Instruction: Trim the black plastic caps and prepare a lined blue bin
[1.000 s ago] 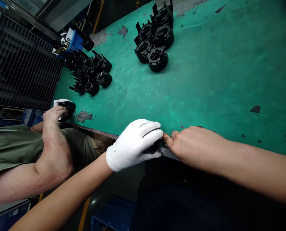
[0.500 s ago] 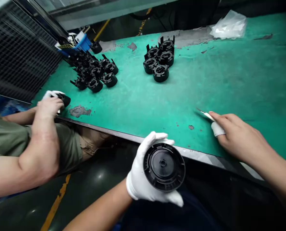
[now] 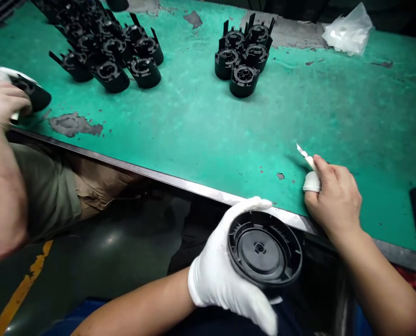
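My left hand (image 3: 222, 266), in a white glove, is wrapped round a round black plastic housing (image 3: 264, 249). The housing's open face, with an inner disc and a small hub, tilts up toward me in front of the table edge. To its right, over the green table top, my right hand (image 3: 337, 196) grips a craft knife (image 3: 310, 161) with a pale handle. The small blade points up and left, apart from the housing. A white cover (image 3: 312, 182) sits on my right thumb.
Several black housings (image 3: 244, 79) stand in a group on the green table (image 3: 179, 121); a larger cluster (image 3: 109, 72) is farther left. A co-worker's hand (image 3: 6, 100) holds another black part (image 3: 36, 93) at far left. A clear plastic bag (image 3: 349, 30) lies at the back right.
My view has shifted right and down. The housing in my left hand has turned a little and sits farther right. The knife in my right hand now points more steeply upward.
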`<state>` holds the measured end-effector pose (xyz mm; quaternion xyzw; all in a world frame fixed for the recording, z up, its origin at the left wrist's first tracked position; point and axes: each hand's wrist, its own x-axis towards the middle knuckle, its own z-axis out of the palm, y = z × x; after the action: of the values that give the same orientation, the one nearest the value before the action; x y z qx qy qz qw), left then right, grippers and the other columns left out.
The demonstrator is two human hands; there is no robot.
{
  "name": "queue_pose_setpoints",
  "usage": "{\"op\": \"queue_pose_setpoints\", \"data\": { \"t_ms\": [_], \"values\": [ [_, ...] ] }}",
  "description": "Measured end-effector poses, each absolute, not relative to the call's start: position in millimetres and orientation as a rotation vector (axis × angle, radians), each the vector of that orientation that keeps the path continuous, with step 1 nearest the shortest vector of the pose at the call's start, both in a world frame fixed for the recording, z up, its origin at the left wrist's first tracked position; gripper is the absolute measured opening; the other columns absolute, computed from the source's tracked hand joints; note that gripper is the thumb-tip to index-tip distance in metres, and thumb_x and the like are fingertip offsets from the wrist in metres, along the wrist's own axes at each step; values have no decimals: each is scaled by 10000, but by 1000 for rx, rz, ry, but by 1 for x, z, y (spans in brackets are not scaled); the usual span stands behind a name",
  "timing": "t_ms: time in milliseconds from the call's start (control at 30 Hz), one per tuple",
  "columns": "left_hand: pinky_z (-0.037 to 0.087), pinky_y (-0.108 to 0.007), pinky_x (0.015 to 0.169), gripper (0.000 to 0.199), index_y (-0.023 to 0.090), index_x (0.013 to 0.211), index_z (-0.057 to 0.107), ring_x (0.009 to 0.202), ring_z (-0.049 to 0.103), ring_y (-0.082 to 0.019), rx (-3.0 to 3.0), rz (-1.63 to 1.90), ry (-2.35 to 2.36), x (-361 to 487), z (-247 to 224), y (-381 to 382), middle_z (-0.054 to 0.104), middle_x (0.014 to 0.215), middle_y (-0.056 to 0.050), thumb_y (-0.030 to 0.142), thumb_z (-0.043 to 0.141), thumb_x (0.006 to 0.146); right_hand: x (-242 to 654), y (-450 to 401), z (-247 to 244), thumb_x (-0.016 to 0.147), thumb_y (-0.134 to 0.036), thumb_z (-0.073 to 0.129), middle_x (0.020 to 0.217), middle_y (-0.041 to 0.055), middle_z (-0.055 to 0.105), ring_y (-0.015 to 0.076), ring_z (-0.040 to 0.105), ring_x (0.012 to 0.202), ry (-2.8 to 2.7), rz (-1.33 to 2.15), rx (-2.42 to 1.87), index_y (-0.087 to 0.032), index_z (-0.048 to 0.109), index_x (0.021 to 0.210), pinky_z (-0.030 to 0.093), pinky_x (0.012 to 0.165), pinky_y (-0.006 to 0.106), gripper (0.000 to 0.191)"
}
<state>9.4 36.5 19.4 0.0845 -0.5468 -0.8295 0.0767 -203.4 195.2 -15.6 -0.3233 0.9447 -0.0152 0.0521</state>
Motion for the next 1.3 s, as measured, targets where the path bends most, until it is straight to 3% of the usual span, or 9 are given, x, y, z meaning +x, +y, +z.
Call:
{"op": "queue_pose_setpoints", "data": {
  "t_ms": [100, 200, 567, 700, 800, 967, 1167, 1300],
  "values": [
    [468, -562, 1172, 1142, 289, 1473, 301, 1296, 599, -358, 502, -2440, -1668, 8, 26, 40, 570, 1415, -137, 381, 985, 562, -205, 198, -16, 1018, -309, 296, 1336, 265, 545, 391, 543, 1220, 2893, -36, -990, -95, 383, 1547, 445, 1029, 456, 577],
    [455, -592, 1178, 1151, 280, 1456, 332, 1277, 609, -360, 671, -2331, -1872, 4, 31, 38, 591, 1392, -118, 294, 1006, 523, -205, 200, -16, 1017, -309, 300, 1356, 267, 528, 381, 531, 1241, 2878, -31, -1020, -91, 368, 1555, 432, 1051, 443, 584],
    [431, -632, 1165, 1146, 239, 1463, 403, 1306, 557, -407, 760, -2187, -2102, -2, 33, 35, 531, 1439, -162, 527, 974, 511, -212, 207, -34, 962, -257, 424, 1227, 199, 626, 358, 587, 1135, 3035, -171, -1088, -131, 479, 1508, 486, 973, 508, 563],
    [440, -566, 1166, 1159, 213, 1470, 393, 1295, 560, -381, 358, -1822, -2171, -3, 27, 30, 550, 1365, -170, 624, 935, 531, -216, 209, -46, 928, -251, 500, 1179, 195, 666, 350, 605, 1066, 3115, -274, -1175, -132, 531, 1476, 490, 940, 505, 561],
    [520, -496, 1095, 1194, 182, 1496, 369, 1229, 589, -344, 24, -1660, -2101, -4, 17, 26, 542, 1298, -171, 612, 940, 539, -217, 208, -46, 917, -235, 508, 1196, 194, 660, 338, 597, 1077, 3098, -281, -1230, -127, 547, 1461, 474, 958, 499, 555],
    [581, -428, 1024, 923, 139, 1558, 321, 1256, 576, -310, -202, -1660, -1993, -5, 6, 25, 466, 1395, -186, 355, 806, 803, -215, 204, -42, 923, -218, 501, 1209, 180, 645, 320, 569, 1084, 3084, -305, -1184, -138, 577, 1433, 478, 961, 480, 522],
    [582, -481, 1033, 1075, 152, 1565, 323, 1248, 576, -339, -142, -1662, -2024, -4, 13, 36, 462, 1381, -192, 545, 863, 723, -214, 204, -41, 920, -218, 505, 1227, 176, 624, 325, 557, 1085, 3061, -319, -1159, -159, 570, 1425, 474, 946, 493, 513],
    [585, -493, 1025, 916, 228, 1521, 395, 1228, 610, -332, 12, -1835, -1922, -6, 19, 41, 532, 1368, -161, 571, 808, 778, -215, 205, -43, 920, -230, 509, 1239, 164, 626, 326, 569, 1086, 3061, -304, -1145, -171, 578, 1418, 476, 941, 482, 506]
  ]
}}
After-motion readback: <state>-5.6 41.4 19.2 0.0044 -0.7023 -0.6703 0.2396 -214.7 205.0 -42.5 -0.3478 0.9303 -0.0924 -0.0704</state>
